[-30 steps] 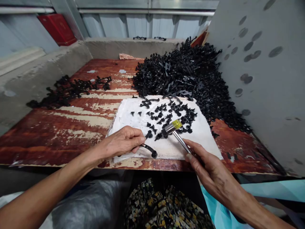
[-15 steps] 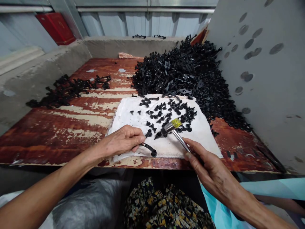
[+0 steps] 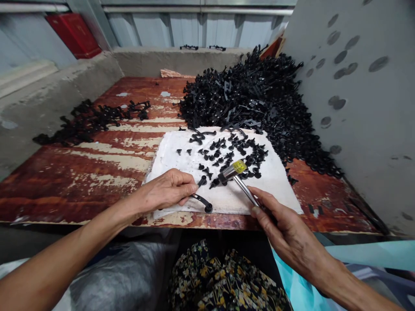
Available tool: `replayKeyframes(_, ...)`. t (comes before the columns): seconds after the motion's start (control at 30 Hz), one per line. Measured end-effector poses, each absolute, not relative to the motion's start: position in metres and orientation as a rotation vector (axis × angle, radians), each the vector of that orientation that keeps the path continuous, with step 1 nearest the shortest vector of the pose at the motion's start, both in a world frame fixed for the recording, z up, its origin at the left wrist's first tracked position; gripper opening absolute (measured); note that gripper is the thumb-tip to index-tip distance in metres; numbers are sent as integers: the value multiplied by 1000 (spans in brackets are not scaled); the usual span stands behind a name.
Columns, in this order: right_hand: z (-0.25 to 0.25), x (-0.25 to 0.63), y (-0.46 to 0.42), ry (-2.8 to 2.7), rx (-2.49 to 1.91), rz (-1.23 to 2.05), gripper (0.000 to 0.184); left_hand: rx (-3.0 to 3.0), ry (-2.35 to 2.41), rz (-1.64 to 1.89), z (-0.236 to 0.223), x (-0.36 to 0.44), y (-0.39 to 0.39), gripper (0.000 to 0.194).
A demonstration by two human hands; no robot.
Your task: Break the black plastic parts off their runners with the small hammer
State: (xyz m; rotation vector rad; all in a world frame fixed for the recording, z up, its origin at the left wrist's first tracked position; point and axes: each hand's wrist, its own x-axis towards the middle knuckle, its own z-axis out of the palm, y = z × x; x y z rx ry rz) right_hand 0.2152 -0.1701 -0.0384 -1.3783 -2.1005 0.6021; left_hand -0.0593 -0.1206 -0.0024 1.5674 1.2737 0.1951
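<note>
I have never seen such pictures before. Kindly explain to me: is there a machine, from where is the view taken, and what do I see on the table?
No machine is at work here: these are a person's two bare hands, seen from a camera worn on the head, looking forward and down.

The left hand holds a slim black part with round ends. The right hand grips a silver-coloured metal hammer with one black and one yellow end.

On the worn red-brown table lies a white cloth with small black pegs scattered over it. Behind it rises a large heap of black parts; a smaller pile of black parts lies at left.
</note>
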Motion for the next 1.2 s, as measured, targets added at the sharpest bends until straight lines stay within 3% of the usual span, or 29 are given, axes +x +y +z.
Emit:
replayKeyframes(0.37, -19, 200, -160, -2253, -1161, 552, 49, 1485, 1303, 144, -2, -60, -110, 45)
replayKeyframes(1.2, -8, 195, -155, -2419, -1105, 367, 58, 1616, 1198, 58, 6, -66, -95, 36)
